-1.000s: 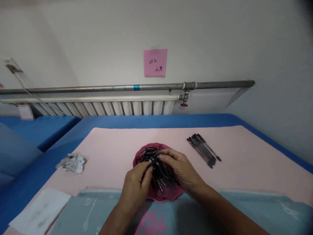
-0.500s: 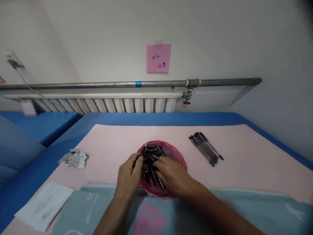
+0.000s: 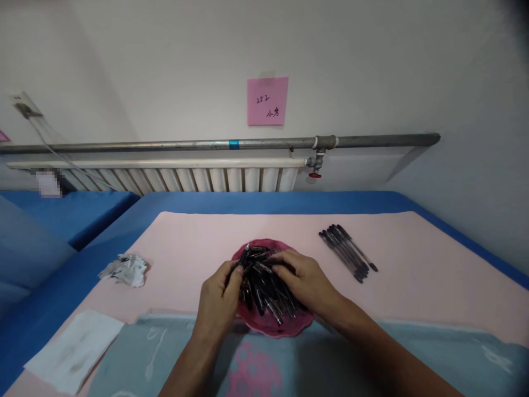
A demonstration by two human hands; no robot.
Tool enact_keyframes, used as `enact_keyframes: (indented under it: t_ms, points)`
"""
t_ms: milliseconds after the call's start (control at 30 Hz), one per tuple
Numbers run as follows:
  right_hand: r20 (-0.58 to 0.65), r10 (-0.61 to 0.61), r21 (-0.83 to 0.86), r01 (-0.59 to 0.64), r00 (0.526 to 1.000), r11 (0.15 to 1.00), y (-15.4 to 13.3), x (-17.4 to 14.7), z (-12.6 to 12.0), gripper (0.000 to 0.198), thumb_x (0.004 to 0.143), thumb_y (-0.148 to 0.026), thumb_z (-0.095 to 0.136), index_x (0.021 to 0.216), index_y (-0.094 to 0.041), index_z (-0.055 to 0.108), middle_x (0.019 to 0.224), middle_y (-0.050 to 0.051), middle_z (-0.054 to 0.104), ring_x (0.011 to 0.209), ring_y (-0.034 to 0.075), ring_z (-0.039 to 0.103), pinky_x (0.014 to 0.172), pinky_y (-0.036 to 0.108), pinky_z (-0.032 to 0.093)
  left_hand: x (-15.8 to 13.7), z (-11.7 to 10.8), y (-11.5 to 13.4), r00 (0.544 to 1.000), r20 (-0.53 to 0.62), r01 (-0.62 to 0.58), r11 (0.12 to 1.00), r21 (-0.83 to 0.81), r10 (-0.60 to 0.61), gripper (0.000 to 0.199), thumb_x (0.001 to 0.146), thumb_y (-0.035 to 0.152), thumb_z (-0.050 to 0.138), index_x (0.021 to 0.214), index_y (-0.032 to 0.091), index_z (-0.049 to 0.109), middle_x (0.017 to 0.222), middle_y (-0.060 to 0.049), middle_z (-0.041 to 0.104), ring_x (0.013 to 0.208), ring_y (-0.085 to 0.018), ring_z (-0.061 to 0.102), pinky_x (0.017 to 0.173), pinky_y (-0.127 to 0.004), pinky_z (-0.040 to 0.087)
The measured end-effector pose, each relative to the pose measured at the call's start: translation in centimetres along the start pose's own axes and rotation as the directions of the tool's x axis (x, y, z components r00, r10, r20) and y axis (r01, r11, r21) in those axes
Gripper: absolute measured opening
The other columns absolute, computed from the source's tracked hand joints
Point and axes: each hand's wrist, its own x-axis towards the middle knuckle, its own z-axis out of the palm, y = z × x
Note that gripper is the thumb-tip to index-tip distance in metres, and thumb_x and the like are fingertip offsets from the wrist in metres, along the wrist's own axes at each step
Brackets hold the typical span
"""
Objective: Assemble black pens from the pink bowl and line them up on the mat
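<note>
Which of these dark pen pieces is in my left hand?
The pen piece, silvery tip pointing away from you, over the left side of the pink basket. Your left hand pinches only that one, unlike the pieces heaped beside it.

Along a pale wall (image 3: 165,66), a metal pipe (image 3: 182,145) is running above a white radiator (image 3: 202,180), behind a blue tabletop (image 3: 268,202).

Probably a workroom: blue-covered tables (image 3: 273,202), a radiator (image 3: 202,179), numbered wall note (image 3: 268,102).
</note>
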Motion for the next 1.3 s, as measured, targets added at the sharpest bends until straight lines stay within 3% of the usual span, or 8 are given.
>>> enact_keyframes:
  t_ms: [333, 467, 700, 800, 900, 1000, 1100, 1300]
  points:
    - [0.171, -0.058, -0.049, 0.067, 0.984, 0.997, 0.1, 0.0, 0.3, 0.017, 0.079, -0.014, 0.052, 0.083, -0.022, 0.066, 0.083, 0.003, 0.068, 0.077, 0.019, 0.060, 0.071, 0.035, 0.047, 0.3, -0.7, 0.2, 0.993, -0.097, 0.063, 0.995, -0.073, -0.070, 0.034, 0.078, 0.044, 0.052, 0.086, 0.015, 0.067, 0.063, -0.001, 0.062, 0.058, -0.014, 0.053, 0.055, -0.024, 0.041]
    - [0.115, -0.132, -0.261, 0.158, 0.985, 0.952, 0.8, 0.0, 0.9, 0.018, 0.083, -0.015, 0.047, 0.089, -0.020, 0.064, 0.089, 0.007, 0.066, 0.084, 0.022, 0.058, 0.076, 0.038, 0.045, 0.4, -0.4, -0.3, 0.996, -0.086, 0.034, 0.998, -0.050, -0.038, 0.031, 0.080, 0.042, 0.051, 0.084, 0.015, 0.067, 0.067, -0.001, 0.063, 0.062, -0.015, 0.054, 0.057, -0.024, 0.042]
    - [0.231, -0.114, -0.502, 0.218, 0.966, 0.837, 0.7, 0.1, 2.1, 0.022, 0.080, -0.008, 0.044, 0.087, -0.017, 0.062, 0.088, 0.011, 0.065, 0.083, 0.024, 0.057, 0.073, 0.037, 0.043, -0.1, 0.3, -0.3, 1.000, -0.013, -0.010, 0.999, 0.032, 0.011, 0.029, 0.084, 0.037, 0.046, 0.093, 0.017, 0.065, 0.075, -0.001, 0.065, 0.070, -0.016, 0.056, 0.064, -0.025, 0.042]
    - [0.096, -0.069, -0.321, 0.097, 0.993, 0.942, 0.6, 0.4, 1.7, 0.025, 0.076, -0.008, 0.046, 0.091, -0.018, 0.063, 0.092, 0.009, 0.066, 0.087, 0.022, 0.057, 0.079, 0.037, 0.043, -0.2, 0.4, -0.2, 1.000, 0.007, -0.011, 1.000, 0.023, 0.011, 0.029, 0.084, 0.037, 0.046, 0.094, 0.017, 0.065, 0.076, -0.001, 0.066, 0.071, -0.017, 0.057, 0.065, -0.026, 0.042]
    - [-0.052, 0.151, 0.200, -0.138, 0.987, 0.970, 0.4, 0.8, 0.9, 0.022, 0.077, -0.015, 0.051, 0.094, -0.020, 0.064, 0.086, 0.004, 0.066, 0.078, 0.018, 0.058, 0.073, 0.033, 0.045, -0.3, 0.7, -0.2, 0.999, 0.031, -0.011, 1.000, 0.006, 0.011, 0.030, 0.084, 0.038, 0.045, 0.092, 0.017, 0.066, 0.078, -0.002, 0.067, 0.072, -0.018, 0.058, 0.066, -0.027, 0.043]
    - [0.072, 0.366, 0.686, -0.312, 0.928, 0.657, 0.0, 1.1, 0.5, 0.020, 0.072, -0.022, 0.060, 0.092, -0.018, 0.064, 0.071, 0.000, 0.062, 0.058, 0.012, 0.053, 0.053, 0.025, 0.041, -0.3, 0.9, -0.3, 0.998, 0.055, -0.029, 1.000, 0.006, 0.029, 0.030, 0.084, 0.038, 0.047, 0.093, 0.018, 0.067, 0.083, -0.004, 0.068, 0.077, -0.019, 0.059, 0.069, -0.029, 0.044]
    - [0.175, 0.390, 0.855, -0.336, 0.904, 0.395, -0.3, 1.1, 0.5, 0.026, 0.061, -0.019, 0.071, 0.086, -0.016, 0.064, 0.073, 0.000, 0.062, 0.062, 0.011, 0.056, 0.051, 0.021, 0.040, -0.4, 1.1, -0.4, 0.996, 0.079, -0.033, 0.999, 0.007, 0.032, 0.030, 0.083, 0.038, 0.047, 0.093, 0.018, 0.067, 0.083, -0.005, 0.069, 0.076, -0.020, 0.059, 0.068, -0.030, 0.044]
    - [0.157, 0.440, 0.919, -0.293, 0.884, 0.262, -0.5, 0.8, 0.7, 0.025, 0.059, -0.020, 0.075, 0.080, -0.018, 0.061, 0.077, 0.001, 0.063, 0.074, 0.014, 0.060, 0.060, 0.023, 0.045, -0.5, 1.3, -0.3, 0.993, 0.116, -0.037, 0.999, 0.031, 0.033, 0.029, 0.082, 0.038, 0.048, 0.091, 0.018, 0.066, 0.077, -0.004, 0.067, 0.072, -0.019, 0.059, 0.065, -0.029, 0.045]
